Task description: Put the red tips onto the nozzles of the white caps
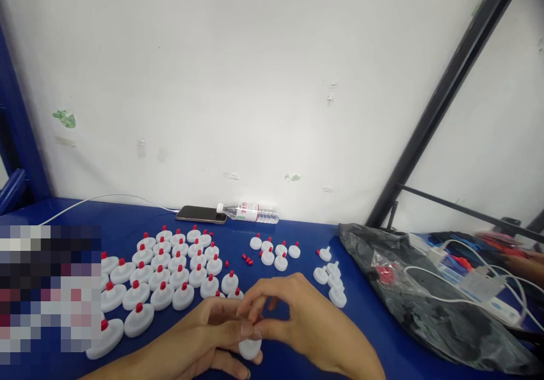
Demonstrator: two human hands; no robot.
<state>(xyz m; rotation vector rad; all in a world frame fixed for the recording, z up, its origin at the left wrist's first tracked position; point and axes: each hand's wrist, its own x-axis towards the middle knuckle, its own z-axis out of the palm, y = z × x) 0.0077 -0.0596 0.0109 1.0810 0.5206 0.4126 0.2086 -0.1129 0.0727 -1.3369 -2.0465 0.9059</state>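
My left hand [212, 329] is closed around a white nozzle cap [250, 348], a round cap with its broad base facing me. My right hand [293, 317] meets it from the right, with thumb and fingertips pinched together at the top of the cap. What sits between those fingertips is hidden. Beyond my left hand stand many white nozzle caps with red tips [162, 296] in rough rows. A smaller group of red-tipped caps [280, 261] lies past my hands. Several white caps without red tips [335, 295] lie to the right. Loose red tips [247, 259] are scattered in the middle.
Against the wall lie a phone [201, 214] on a white cable and a clear plastic bottle [255, 212] on its side. At the right, a black plastic bag [408, 317] holds a clear bag of red pieces [386, 273], beside a power strip [488, 298] with cables. The blue table [293, 230] meets a white wall.
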